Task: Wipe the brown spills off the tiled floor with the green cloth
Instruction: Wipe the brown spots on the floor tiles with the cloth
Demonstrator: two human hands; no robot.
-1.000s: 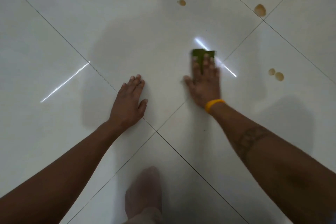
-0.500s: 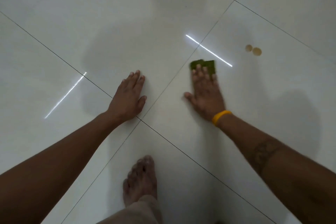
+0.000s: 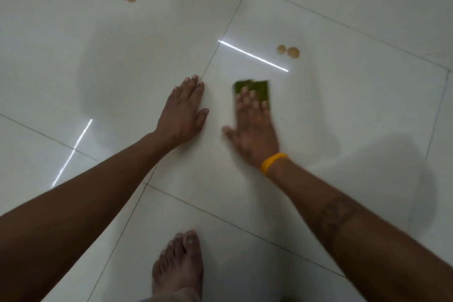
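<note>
Now the right hand (image 3: 253, 127) is pressing the folded green cloth (image 3: 255, 89) flat-fingered, sliding nearer the splayed, empty left hand (image 3: 182, 111) than before.

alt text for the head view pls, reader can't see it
Looking down at a white tiled floor, the right hand presses a green cloth flat while the left hand braces palm-down beside it. Brown spills remain beyond the cloth, with more near the top edge. A bare foot shows at the bottom.

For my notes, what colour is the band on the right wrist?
Yellow-orange wristband, shown in the head view.
</note>
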